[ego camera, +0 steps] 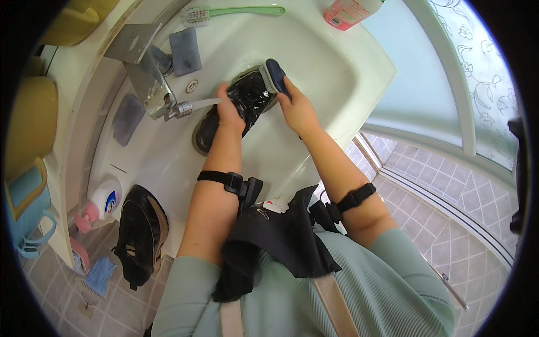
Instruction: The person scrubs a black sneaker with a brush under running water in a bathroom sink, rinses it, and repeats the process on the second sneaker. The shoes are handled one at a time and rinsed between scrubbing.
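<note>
A wet black shoe lies tilted in a white washbasin, under the stream of water from the faucet. My left hand grips the shoe around its middle, thumb on the near side. In my right hand is a scrub brush with a dark blue back; its pale bristles touch one end of the shoe. A second black shoe with a tan sole edge rests at the basin's lower left rim.
A green-handled brush, two grey sponge-like blocks and a red bottle stand or lie on the basin. A white pump bottle is at the left. A frosted glass panel borders the right side.
</note>
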Demonstrator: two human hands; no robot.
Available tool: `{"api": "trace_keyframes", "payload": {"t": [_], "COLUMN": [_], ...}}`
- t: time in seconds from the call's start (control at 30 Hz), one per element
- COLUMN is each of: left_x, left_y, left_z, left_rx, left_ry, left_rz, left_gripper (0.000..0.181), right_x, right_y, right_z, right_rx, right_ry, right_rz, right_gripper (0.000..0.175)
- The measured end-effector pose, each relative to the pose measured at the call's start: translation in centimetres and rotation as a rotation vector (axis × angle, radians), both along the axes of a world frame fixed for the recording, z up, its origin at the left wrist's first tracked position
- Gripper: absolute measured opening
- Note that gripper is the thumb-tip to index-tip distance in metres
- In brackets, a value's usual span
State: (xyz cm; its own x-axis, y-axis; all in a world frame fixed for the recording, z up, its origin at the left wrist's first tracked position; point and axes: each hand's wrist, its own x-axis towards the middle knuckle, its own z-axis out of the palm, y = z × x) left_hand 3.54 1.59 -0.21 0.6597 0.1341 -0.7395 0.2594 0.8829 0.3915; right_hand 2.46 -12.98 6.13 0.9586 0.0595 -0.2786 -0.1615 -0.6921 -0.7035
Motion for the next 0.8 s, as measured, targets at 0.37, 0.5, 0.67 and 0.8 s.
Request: {"api": "trace_keyframes", "payload": {"t": [0.37, 0.5, 0.67, 0.8], "left_x": [-2.5, -3.5, -3.8, -3.9], "left_y": [-1.2, -1.0, 0.3, 1.1], "left_z": [2.9, 3.9, 5.2, 5.8], "left_rx": [-0.237, -0.299, -0.147, -0.171], "left_ry": [-0.161, -0.154, -0.227, -0.231], "left_rz": [0.178, 0.184, 0.242, 0.272], "left_gripper": [0.053, 0.052, 0.051, 0.051], "right_x": [0.9, 0.8, -1.2, -1.3], "right_y": [1.6, 0.9, 1.1, 1.0], "right_z": [2.2, 2.2, 1.4, 1.2], "right_rx": [-0.137, -0.209, -0.061, -0.077], "right_ry": [0.205, 0.183, 0.070, 0.043], "right_rz": [0.186, 0.251, 0.363, 0.162], "right_gripper": [0.051, 0.053, 0.046, 0.049]}}
